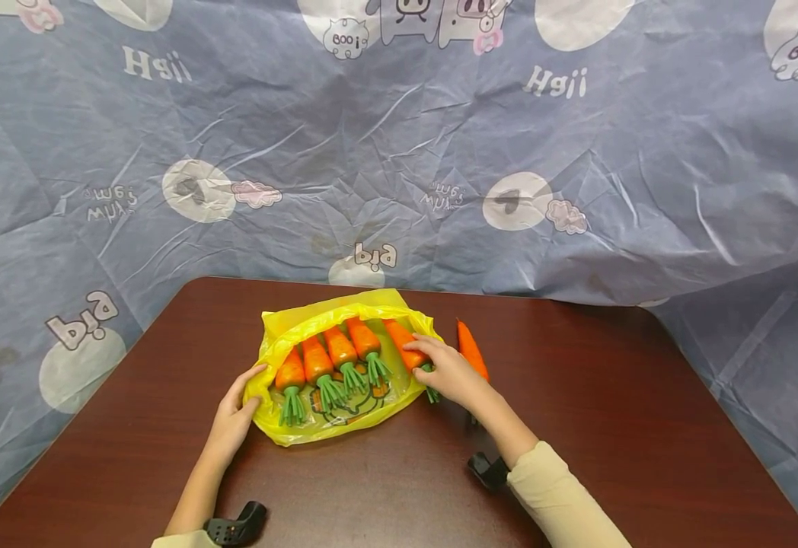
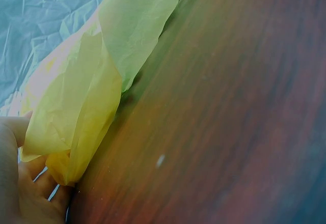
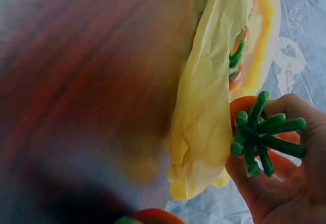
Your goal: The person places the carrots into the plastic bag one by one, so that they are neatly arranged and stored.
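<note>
A yellow plastic bag [image 1: 306, 317] lies on its side with its mouth spread wide. Several orange toy carrots [image 1: 317, 359] rest in a row inside, their green stalks pointing toward the person. My left hand [image 1: 233, 415] holds the bag's left edge; in the left wrist view, thumb and fingers are around the yellow plastic [image 2: 86, 96]. At the bag's right side my right hand [image 1: 450, 373] grips another carrot [image 1: 402, 339], partly within the mouth. The right wrist view shows that carrot's green stalks [image 3: 260, 132] beside the palm.
One more carrot [image 1: 470, 350] lies on the table just right of the bag, partly behind the right forearm. The dark brown table [image 1: 598, 396] extends to both sides. A grey-blue printed cloth [image 1: 344, 152] hangs behind it.
</note>
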A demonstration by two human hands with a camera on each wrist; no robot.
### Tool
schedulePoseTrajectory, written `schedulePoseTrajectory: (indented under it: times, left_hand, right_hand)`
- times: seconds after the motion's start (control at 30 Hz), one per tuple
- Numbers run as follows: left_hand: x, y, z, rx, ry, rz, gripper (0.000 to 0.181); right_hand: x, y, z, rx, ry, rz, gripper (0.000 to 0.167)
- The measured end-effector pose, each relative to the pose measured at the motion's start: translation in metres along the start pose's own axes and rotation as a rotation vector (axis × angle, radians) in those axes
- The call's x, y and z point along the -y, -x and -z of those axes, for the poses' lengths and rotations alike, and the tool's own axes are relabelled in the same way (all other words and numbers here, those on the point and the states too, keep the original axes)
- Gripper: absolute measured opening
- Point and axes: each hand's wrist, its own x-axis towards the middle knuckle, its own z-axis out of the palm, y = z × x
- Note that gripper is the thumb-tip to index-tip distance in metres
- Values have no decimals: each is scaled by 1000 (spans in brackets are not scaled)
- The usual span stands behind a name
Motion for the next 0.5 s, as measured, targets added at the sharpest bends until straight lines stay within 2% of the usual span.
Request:
schedulePoseTrajectory:
  times: [0.33, 0.5]
  left_hand:
    - [0, 0, 1, 4, -16, 10, 47]
    - [-1, 0, 1, 1, -13, 10, 47]
  right_hand:
    - [0, -29, -10, 54, 86, -57, 42]
    - [0, -40, -15, 71, 87, -71, 43]
